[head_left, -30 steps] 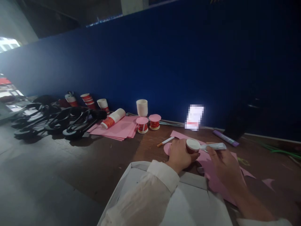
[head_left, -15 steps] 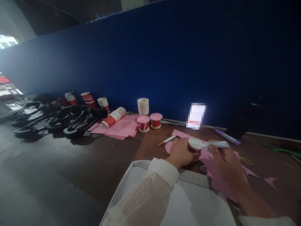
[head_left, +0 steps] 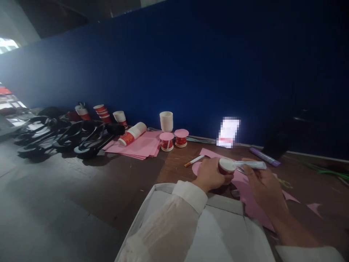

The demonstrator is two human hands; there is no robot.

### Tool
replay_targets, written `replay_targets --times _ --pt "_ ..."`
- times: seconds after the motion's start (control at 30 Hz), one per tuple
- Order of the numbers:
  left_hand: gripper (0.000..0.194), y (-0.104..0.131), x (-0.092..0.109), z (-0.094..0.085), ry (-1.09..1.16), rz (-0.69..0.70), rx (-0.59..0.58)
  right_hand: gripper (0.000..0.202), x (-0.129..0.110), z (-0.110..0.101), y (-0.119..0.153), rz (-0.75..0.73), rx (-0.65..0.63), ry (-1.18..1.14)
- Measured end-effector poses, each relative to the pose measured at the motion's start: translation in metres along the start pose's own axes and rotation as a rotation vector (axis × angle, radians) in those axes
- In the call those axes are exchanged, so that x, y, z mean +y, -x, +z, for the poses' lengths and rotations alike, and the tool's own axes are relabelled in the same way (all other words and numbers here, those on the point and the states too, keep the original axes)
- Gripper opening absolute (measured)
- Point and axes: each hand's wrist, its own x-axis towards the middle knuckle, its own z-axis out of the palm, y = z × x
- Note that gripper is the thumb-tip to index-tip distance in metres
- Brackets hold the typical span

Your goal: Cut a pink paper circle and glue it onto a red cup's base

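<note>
My left hand is wrapped round a small red paper cup, whose pale round end faces up. In my right hand is a pale, translucent pen-shaped tube, gripped between thumb and fingers. It lies nearly level, and its narrow tip meets the right edge of the cup's pale end. Whether anything comes out of the tip is too small to tell. Beneath both hands lies a cut sheet of pink paper. A pink paper disc is partly covered by my left hand.
Two red cup pieces with pink discs on top stand near a white cup. Leftward are pink sheets, a lying cup stack and black straps. A purple tube, a cigarette and a white box are nearby.
The view has shifted slightly. Both hands keep their grips, and the tube's tip stays at the cup's right edge with hardly any movement.
</note>
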Motion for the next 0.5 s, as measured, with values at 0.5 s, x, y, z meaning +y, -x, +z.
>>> replay_targets --times 0.5 --pt "0.045 0.001 0.003 -0.003 -0.012 -0.013 -0.01 0.04 -0.006 -0.003 0.0 0.067 -0.006 -0.074"
